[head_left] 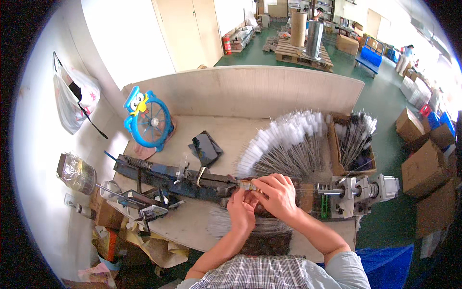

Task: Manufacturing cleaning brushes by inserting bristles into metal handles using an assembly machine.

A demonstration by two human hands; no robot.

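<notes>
My left hand [240, 210] is closed, its thumb and fingertips pinched together at the inner end of a long dark machine bar [211, 180]. Close beside it, my right hand [277, 193] has its fingers bent over a short, light-coloured end piece [247, 185] of that bar. Whatever sits between the fingertips is too small or hidden to name. Just beyond my hands, a fan of wire-stemmed brushes with white bristle heads [284, 139] lies on the table [211, 127]. More pale, thin strands [219, 221] lie under and beside my left wrist.
A clamp-like metal machine head [353, 195] stands at the right end. Behind it, a cardboard box [337, 159] holds dark and white brushes. A blue toy-shaped fan [154, 123] and a black phone [207, 148] sit at the left. A board [250, 89] edges the table's far side.
</notes>
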